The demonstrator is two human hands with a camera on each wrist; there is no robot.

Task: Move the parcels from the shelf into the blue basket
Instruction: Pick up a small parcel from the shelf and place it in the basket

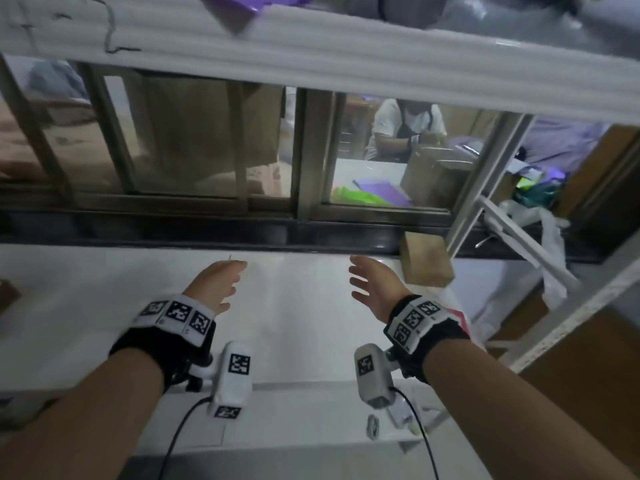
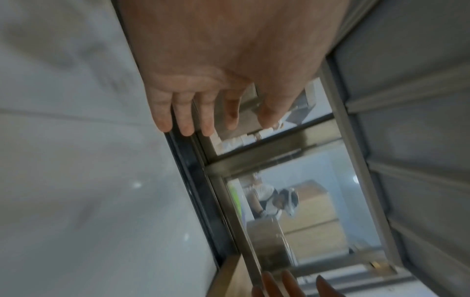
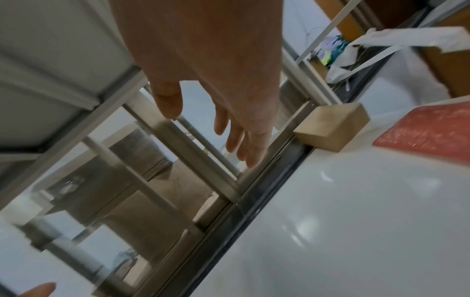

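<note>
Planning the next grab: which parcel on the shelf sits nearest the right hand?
The small brown cardboard box by the window track, just beyond the right hand; the flat red parcel lies farther.

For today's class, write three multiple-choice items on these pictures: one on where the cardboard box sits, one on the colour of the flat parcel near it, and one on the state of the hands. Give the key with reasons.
1. Where is the brown cardboard box?
A. in the left hand
B. at the back edge of the white shelf, by the window frame
C. in a blue basket

2. What colour is the flat parcel beside the box?
A. red
B. black
C. yellow

3. How are the left hand and the right hand?
A. both grip the box
B. one holds a parcel
C. both open, holding nothing

Key: B, the box sits against the window frame; A, the right wrist view shows it red; C, the fingers are spread and touch nothing.
</note>
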